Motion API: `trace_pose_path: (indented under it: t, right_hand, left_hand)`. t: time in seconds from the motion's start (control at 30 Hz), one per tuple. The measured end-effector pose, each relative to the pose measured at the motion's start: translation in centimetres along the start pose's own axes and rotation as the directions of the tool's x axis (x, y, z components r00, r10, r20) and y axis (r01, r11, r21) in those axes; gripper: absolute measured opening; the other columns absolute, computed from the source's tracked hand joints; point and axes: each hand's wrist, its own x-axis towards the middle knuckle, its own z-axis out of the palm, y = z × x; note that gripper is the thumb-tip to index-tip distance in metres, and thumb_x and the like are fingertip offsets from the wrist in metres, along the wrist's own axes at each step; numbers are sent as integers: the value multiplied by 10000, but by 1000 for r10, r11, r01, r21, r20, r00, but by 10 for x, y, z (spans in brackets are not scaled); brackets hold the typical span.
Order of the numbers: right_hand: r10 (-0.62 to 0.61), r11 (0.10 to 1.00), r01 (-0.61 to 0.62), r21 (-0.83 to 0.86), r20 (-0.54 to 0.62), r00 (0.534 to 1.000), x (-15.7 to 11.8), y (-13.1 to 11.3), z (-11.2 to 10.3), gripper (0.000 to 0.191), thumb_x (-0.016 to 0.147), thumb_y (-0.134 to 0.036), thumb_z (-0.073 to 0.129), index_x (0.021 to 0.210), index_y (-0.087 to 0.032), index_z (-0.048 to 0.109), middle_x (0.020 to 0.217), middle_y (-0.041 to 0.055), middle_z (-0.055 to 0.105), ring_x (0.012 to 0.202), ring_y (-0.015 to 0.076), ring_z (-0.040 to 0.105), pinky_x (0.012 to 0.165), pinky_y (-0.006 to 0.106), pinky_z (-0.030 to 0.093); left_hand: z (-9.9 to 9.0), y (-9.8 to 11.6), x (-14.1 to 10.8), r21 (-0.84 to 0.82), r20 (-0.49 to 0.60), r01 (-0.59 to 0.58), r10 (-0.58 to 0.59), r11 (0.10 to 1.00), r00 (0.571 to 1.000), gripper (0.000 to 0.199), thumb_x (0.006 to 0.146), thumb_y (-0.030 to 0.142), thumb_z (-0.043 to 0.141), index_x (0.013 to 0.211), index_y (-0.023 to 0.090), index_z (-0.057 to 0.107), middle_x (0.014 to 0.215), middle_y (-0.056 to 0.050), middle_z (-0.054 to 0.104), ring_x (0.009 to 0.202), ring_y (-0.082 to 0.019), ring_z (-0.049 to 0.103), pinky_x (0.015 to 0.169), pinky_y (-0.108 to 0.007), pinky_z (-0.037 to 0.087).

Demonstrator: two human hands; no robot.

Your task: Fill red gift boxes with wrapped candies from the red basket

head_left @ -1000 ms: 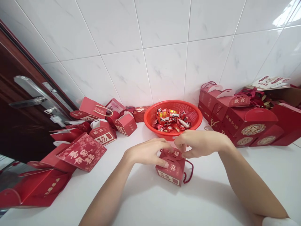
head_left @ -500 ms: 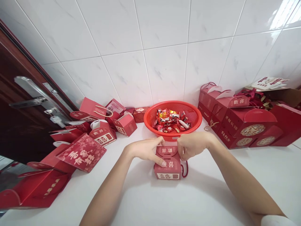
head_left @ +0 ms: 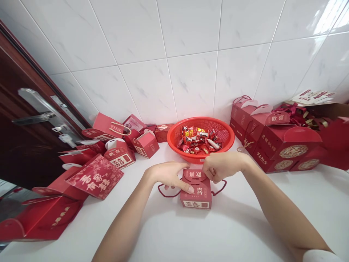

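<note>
A small red gift box (head_left: 196, 196) with printed characters and a curved flap sits on the white table in front of me. Dark red cord (head_left: 221, 188) loops out on its left and right sides. My left hand (head_left: 169, 175) grips the box from the left, thumb across its top and fingers by its side, partly hidden. My right hand (head_left: 222, 165) is closed at the flap's right edge, knuckles up; what its fingers pinch, if anything, is hidden. Just behind the box stands a red plastic basket (head_left: 174, 143) with wrapped sweets (head_left: 199, 140) in it.
Several red gift boxes and bags (head_left: 95, 176) crowd the left side. More red boxes (head_left: 286, 145) are stacked at the right, beside an open carton with ribbons (head_left: 311, 116). A tiled wall (head_left: 191, 80) rises behind; a door with a handle (head_left: 40, 116) stands left.
A cord loop now shows left of the box, and the right loop spreads farther out. My right hand has shifted slightly left and up. My left hand stays on the box.
</note>
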Motion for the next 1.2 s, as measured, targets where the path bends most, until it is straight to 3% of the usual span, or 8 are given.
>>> trace_pose_path:
  t: [0.13,0.3,0.5,0.67,0.97,1.2]
  right_hand:
    - [22,999,-23,-35,-36,999,-1,0,-1,117,658,-52,585,701,-161,589,728,-22,626,650,114,534,575,216,337]
    - [115,993,-117,-10,-102,988,-13,-5,-4,210,675,-110,645,861,-185,583,813,-11,652,703,151,577,629,241,378]
    - [193,981,-190,34,-145,970,-31,-9,-10,259,684,-113,635,910,-200,543,738,-22,605,733,174,587,638,260,390]
    - [138,983,-103,154,-244,960,-40,0,-13,245,673,-86,590,863,-207,492,741,-33,581,680,140,550,562,232,358]
    - [116,872,132,471,-461,880,-36,4,-11,220,736,-238,640,816,-218,437,628,-76,492,576,102,440,530,236,312]
    - [113,784,252,567,-530,841,-22,4,-7,229,689,-201,664,814,-208,472,705,-45,544,644,119,477,581,259,329]
  left_hand:
    - [2,2,-5,-7,-71,-21,21,1000,997,938,673,706,722,1417,188,479,672,14,650,556,-208,626,500,-254,424]
    - [1,7,-13,47,-163,-67,74,997,984,757,724,631,720,1342,219,569,778,-14,702,650,-212,654,596,-262,442]
    - [3,10,-18,19,-176,-44,47,999,983,810,739,579,708,1435,229,487,622,35,615,515,-187,583,528,-260,418]
    - [7,12,-20,-71,-132,-46,36,996,991,813,767,503,664,1490,259,383,552,71,515,418,-161,500,421,-238,383]
    - [10,14,-22,-59,-164,-38,28,998,986,476,772,480,631,1187,257,561,579,52,534,450,-175,537,380,-240,400]
    - [19,23,-15,-75,-257,-86,64,993,964,274,775,439,627,920,211,582,512,60,514,385,-147,489,376,-242,331]
